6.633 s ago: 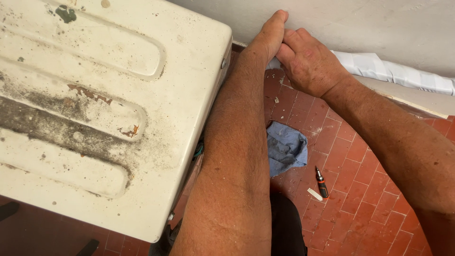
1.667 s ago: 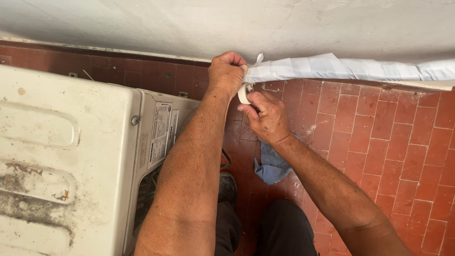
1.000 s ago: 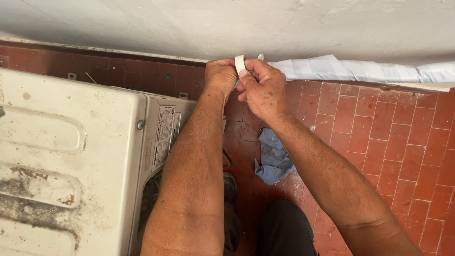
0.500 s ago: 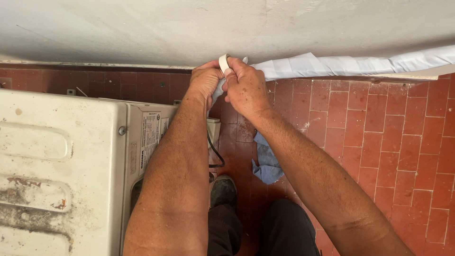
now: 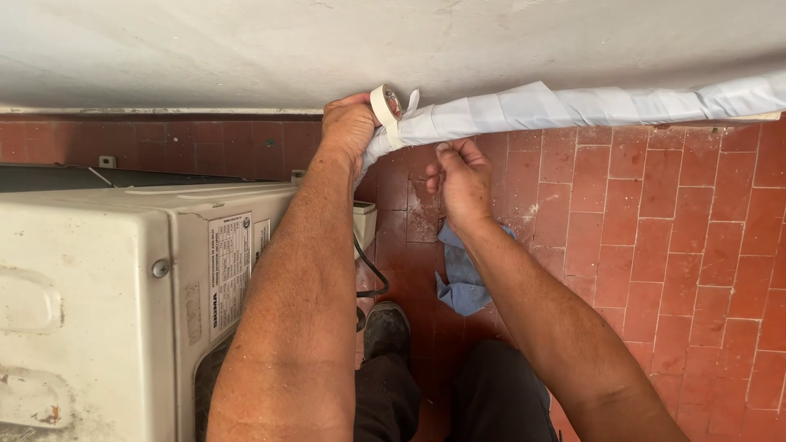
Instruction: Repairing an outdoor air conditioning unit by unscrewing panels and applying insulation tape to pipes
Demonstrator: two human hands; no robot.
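A pipe bundle wrapped in white tape (image 5: 573, 105) runs along the foot of the white wall (image 5: 246, 49), from the right edge to the middle. My left hand (image 5: 350, 124) grips the bundle's left end and holds a small roll of white tape (image 5: 383, 105) on top of it. My right hand (image 5: 463, 178) is just below the bundle, fingers curled near the wrapped surface; whether it pinches any tape I cannot tell. Both forearms reach up from the bottom of the view.
A dirty cream outdoor air-conditioner unit (image 5: 106, 303) fills the left side, with a black cable (image 5: 368, 274) hanging beside it. A blue rag (image 5: 463, 278) lies on the red tiled floor (image 5: 671, 245). My dark shoe (image 5: 386, 331) and trouser legs are below.
My right hand has come off the roll and dropped below the bundle. The roll now sits on top at my left hand. The view has shifted, with the bundle seen further right.
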